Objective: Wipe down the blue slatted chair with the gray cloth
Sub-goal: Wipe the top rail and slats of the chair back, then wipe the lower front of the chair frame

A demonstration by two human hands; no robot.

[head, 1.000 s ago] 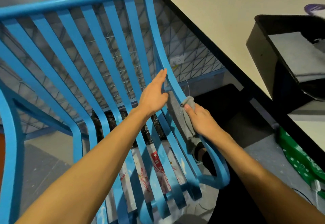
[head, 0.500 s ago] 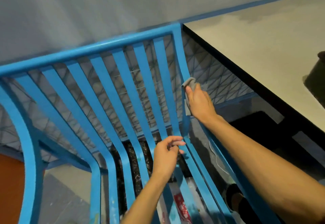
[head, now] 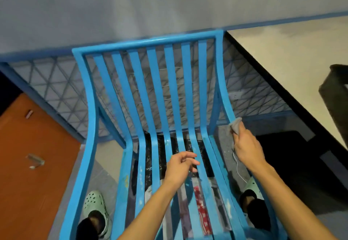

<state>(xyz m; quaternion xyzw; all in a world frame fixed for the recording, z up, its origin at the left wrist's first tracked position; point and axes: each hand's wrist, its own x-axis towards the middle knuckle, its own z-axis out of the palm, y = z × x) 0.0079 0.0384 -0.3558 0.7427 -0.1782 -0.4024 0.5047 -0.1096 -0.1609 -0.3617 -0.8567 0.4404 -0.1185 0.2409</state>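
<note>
Position: the blue slatted chair (head: 154, 89) is seen from above, its backrest set toward a gray wall (head: 131, 4); a pale counter (head: 291, 61) is found just beside it on the right, and a dark box (head: 337, 89) is carried at the counter's far right edge. The gray cloth (head: 236, 125) is bunched and gripped in the right hand (head: 246, 145), fingers curled round it; it is pressed against the chair's right outer rail, at the bend where backrest meets seat. The left hand (head: 180, 166) is held over the middle seat slats, fingers loosely curled and parted, nothing being held; contact with the slats cannot be told. A pale green clog (head: 94, 202) is seen on the floor left of the seat; a second clog (head: 252, 185) is partly hidden under the right rail. An orange floor panel (head: 28, 192) is noted at left; a small metal object (head: 35, 161) is lying on it.
</note>
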